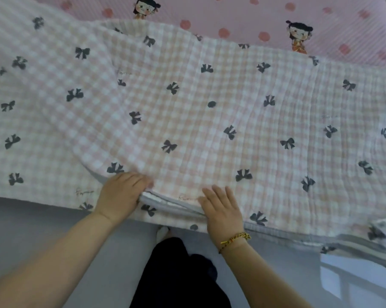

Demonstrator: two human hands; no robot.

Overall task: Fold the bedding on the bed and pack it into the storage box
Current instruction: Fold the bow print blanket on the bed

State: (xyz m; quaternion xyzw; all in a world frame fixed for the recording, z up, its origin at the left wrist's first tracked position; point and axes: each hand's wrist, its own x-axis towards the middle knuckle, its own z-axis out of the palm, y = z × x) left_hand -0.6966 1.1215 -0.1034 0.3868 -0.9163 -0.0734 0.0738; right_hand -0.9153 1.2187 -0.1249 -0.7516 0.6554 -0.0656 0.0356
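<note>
Head view. Dark trousers: showing at the bottom edge over the grey floor, just below the hanging near hem of the quilt. Beaded bracelet: sitting on the right wrist. Left hand: gripping the near corner of the folded-over upper layer, fingers curling over the cloth, thumb tucking under its grey edging. Right hand: lying flat on the same hem just beside the left, fingers straight, slightly spread, pressing down, holding nothing. Same quilt, pink-and-white check with dark bows: lying spread across the bed, one part folded over another. Pink sheet with red dots and doll figures: showing beyond the far edge.
</note>
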